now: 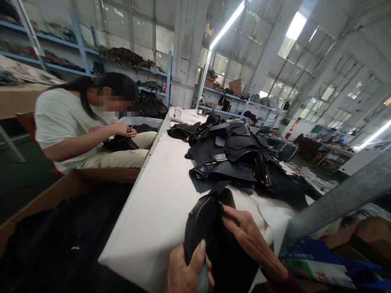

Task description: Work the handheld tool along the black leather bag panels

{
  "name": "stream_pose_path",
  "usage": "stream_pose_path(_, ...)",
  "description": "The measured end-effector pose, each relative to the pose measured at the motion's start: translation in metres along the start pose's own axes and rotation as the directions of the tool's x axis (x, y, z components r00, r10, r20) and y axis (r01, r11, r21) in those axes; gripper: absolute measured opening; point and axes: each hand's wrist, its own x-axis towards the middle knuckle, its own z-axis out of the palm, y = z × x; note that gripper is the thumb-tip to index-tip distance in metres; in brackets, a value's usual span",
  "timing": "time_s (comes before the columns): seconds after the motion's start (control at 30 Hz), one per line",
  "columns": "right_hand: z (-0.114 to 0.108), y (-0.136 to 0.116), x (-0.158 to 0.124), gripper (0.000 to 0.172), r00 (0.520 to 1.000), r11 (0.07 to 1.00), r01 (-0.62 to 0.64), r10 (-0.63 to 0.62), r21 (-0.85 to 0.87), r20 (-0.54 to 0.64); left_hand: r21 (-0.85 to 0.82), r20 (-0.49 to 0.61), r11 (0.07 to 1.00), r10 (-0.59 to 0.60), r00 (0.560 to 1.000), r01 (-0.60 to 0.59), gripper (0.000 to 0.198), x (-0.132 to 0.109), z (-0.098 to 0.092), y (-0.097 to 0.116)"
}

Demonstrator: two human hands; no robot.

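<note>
Close in front of me, a black fabric piece (198,219) is held up over the near edge of the white table. My left hand (187,270) is closed around its lower edge, thumb on top. A greyish thing (203,280) shows under the left thumb; its kind is unclear. My right hand (249,236) pinches the upper right of the same piece, where a bit of gold zipper (223,207) shows at the fingertips. Just beyond lies a heap of black fabric pieces (241,142), some with gold zippers.
The white table (152,195) stretches away from me. At left, a cardboard box (106,175) holds black fabric. Beyond it a seated co-worker (70,122) handles a black piece. A grey metal post (342,199) slants at right, above a blue bag (317,252). Shelves line the wall.
</note>
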Motion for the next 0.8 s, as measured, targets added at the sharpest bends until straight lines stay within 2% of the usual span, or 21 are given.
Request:
stream_pose_path(0.1, 0.003, -0.006, -0.015, 0.026, 0.995, 0.994, -0.087, 0.083, 0.064, 0.058, -0.042, -0.074, 0.997, 0.054, 0.996, -0.057, 0.041, 0.006, -0.004, 0.013)
stream_pose_path(0.13, 0.003, -0.007, -0.019, 0.024, 0.993, 0.990, -0.111, 0.108, 0.086, 0.045, -0.053, -0.093, 0.997, 0.058, 0.994, -0.063, 0.039, 0.007, -0.007, 0.018)
stream_pose_path(0.27, -0.001, 0.002, -0.020, 0.018, 0.959, 0.956, -0.204, 0.239, 0.210, -0.152, -0.044, -0.064, 0.998, 0.032, 0.997, -0.035, 0.034, 0.004, -0.020, 0.026)
stream_pose_path(0.33, -0.004, 0.010, -0.015, 0.019, 0.937, 0.925, -0.220, 0.289, 0.310, -0.198, -0.019, -0.050, 1.000, 0.024, 0.998, -0.024, 0.035, -0.002, -0.025, 0.024)
stream_pose_path(0.4, -0.003, 0.015, -0.010, 0.020, 0.932, 0.920, -0.201, 0.286, 0.337, -0.224, 0.014, -0.036, 1.000, 0.008, 0.999, -0.007, 0.038, -0.008, -0.026, 0.021)
stream_pose_path(0.47, 0.000, 0.012, -0.006, 0.021, 0.939, 0.941, -0.192, 0.259, 0.278, -0.229, 0.050, -0.010, 0.999, 0.002, 1.000, -0.001, 0.041, -0.014, -0.023, 0.017)
stream_pose_path(0.57, 0.010, 0.000, -0.006, 0.022, 0.950, 0.967, -0.196, 0.229, 0.163, -0.213, 0.057, 0.047, 0.998, 0.004, 0.999, -0.007, 0.044, -0.019, -0.013, 0.011)
stream_pose_path(0.67, 0.017, -0.014, -0.011, 0.023, 0.957, 0.975, -0.186, 0.207, 0.119, -0.204, 0.033, 0.071, 0.999, 0.012, 0.997, -0.014, 0.044, -0.018, -0.004, 0.007)
stream_pose_path(0.73, 0.018, -0.017, -0.016, 0.024, 0.960, 0.968, -0.187, 0.216, 0.167, -0.177, 0.034, 0.052, 0.999, 0.025, 0.998, -0.027, 0.043, -0.012, -0.003, 0.006)
stream_pose_path(0.8, 0.015, -0.015, -0.022, 0.025, 0.953, 0.933, -0.224, 0.270, 0.281, -0.138, 0.045, -0.012, 0.998, 0.047, 0.999, -0.046, 0.043, -0.005, -0.009, 0.008)
